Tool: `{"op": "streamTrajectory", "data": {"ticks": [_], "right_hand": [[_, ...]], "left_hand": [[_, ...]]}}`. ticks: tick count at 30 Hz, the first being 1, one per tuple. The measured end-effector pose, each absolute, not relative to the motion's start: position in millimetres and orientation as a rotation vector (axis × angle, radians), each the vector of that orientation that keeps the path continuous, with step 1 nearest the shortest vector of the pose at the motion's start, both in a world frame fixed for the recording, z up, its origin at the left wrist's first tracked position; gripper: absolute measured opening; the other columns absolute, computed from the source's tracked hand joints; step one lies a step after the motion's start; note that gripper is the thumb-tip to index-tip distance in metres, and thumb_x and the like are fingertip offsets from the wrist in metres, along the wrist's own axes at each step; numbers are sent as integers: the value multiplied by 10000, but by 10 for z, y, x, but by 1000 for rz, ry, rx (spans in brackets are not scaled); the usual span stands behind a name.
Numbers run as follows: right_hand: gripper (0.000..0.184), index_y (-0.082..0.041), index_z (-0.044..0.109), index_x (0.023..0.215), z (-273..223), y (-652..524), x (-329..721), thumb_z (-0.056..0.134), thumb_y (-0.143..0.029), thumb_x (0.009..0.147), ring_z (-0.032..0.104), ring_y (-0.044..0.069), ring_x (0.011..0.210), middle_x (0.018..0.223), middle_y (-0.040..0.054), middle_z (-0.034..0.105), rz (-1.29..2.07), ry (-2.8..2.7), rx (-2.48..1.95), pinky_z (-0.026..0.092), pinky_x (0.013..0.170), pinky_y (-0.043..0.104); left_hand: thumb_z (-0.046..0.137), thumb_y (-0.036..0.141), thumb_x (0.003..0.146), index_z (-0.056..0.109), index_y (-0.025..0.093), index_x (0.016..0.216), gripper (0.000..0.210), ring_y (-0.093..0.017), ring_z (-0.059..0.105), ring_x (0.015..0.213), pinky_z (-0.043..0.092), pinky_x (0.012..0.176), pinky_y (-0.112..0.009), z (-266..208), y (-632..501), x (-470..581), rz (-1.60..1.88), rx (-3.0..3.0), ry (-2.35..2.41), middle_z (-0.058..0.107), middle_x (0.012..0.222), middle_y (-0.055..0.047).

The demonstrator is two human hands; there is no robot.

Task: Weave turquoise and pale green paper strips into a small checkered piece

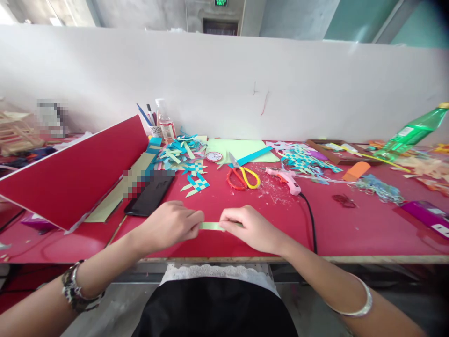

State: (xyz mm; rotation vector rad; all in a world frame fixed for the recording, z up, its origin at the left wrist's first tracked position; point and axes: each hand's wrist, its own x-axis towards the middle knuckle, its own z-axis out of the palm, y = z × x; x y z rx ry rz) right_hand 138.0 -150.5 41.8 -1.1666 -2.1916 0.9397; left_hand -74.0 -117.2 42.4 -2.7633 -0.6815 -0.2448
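Observation:
A narrow pale-green paper strip (211,226) stretches level between my two hands, close to the table's front edge. My left hand (174,222) pinches its left end, and my right hand (249,228) pinches it on the right; the fingers hide both ends. Beyond the hands lie woven blue-and-green paper pieces (198,185), scissors (243,178) with one red and one yellow handle, and a pink glue gun (286,179). A black phone (150,194) rests just past my left hand.
A red board (80,173) leans at the left. Paper strips (180,152), a bottle (165,122) and a pen cup (154,131) stand behind. Rightward are woven pieces (305,158), a green bottle (409,133) and a purple box (426,216). The glue gun's black cord (311,224) crosses the front edge.

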Motion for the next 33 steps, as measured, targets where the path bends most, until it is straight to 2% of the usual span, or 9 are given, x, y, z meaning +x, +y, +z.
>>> {"op": "streamTrajectory", "data": {"ticks": [8, 10, 13, 14, 16, 18, 22, 26, 33], "right_hand": [[226, -150, 525, 680, 305, -1382, 1920, 421, -312, 800, 397, 73, 545, 584, -34, 468, 889, -2175, -1312, 285, 513, 184], [223, -152, 538, 699, 304, -1375, 1887, 423, -315, 799, 407, 73, 548, 594, -31, 484, 891, -2198, -1295, 290, 519, 183], [221, -158, 544, 721, 351, -1395, 1698, 398, -298, 810, 409, 67, 532, 592, -33, 491, 873, -2273, -1192, 287, 515, 178], [212, -160, 542, 721, 370, -1403, 1630, 392, -282, 808, 403, 65, 522, 582, -35, 481, 845, -2287, -1167, 281, 508, 176], [165, -163, 534, 699, 400, -1413, 1529, 405, -228, 779, 385, 58, 499, 555, -43, 454, 735, -2301, -1151, 263, 492, 173], [109, -167, 523, 654, 406, -1413, 1496, 434, -169, 717, 354, 51, 471, 521, -54, 422, 593, -2306, -1158, 247, 480, 172], [97, -168, 480, 546, 368, -1401, 1588, 439, -113, 614, 301, 44, 435, 463, -65, 365, 452, -2291, -1178, 232, 458, 172], [113, -167, 439, 502, 320, -1405, 1753, 416, -100, 590, 299, 43, 428, 449, -66, 361, 494, -2238, -1206, 237, 448, 167], [105, -171, 431, 518, 200, -1443, 2098, 413, -119, 607, 357, 56, 456, 471, -59, 391, 513, -2174, -1361, 257, 477, 179]], "left_hand": [[340, 206, 814, 518, 171, 617, 269, -119, 473, 477, 312, 539, -255, 464, -884, -1237, -27, -2601, -940, 551, 512, -3], [310, 246, 845, 559, 168, 764, 273, -142, 542, 612, 347, 606, -257, 509, -900, -1133, -131, -2601, -1097, 615, 668, -30], [328, 374, 847, 507, 174, 1037, 329, -168, 552, 824, 370, 673, -249, 536, -1025, -798, -339, -2835, -1066, 612, 949, -66], [338, 391, 841, 514, 180, 1033, 335, -165, 551, 812, 370, 662, -244, 534, -1075, -683, -334, -2936, -1040, 614, 931, -58], [327, 384, 846, 581, 178, 842, 328, -124, 529, 608, 345, 556, -221, 520, -1156, -512, -264, -3116, -1064, 605, 686, -16], [302, 367, 856, 587, 166, 734, 370, -91, 470, 492, 319, 498, -204, 506, -1191, -449, -239, -3300, -1129, 544, 551, 9], [271, 390, 859, 580, 149, 749, 407, -71, 425, 383, 334, 452, -178, 511, -1149, -560, -193, -3633, -1404, 450, 404, 43], [318, 419, 840, 575, 133, 736, 398, -75, 454, 372, 373, 457, -174, 538, -1073, -730, -100, -3769, -1586, 472, 384, 35], [312, 382, 850, 584, 144, 733, 380, -96, 474, 386, 399, 481, -196, 504, -990, -1034, -117, -3732, -1572, 501, 387, 18]]}}
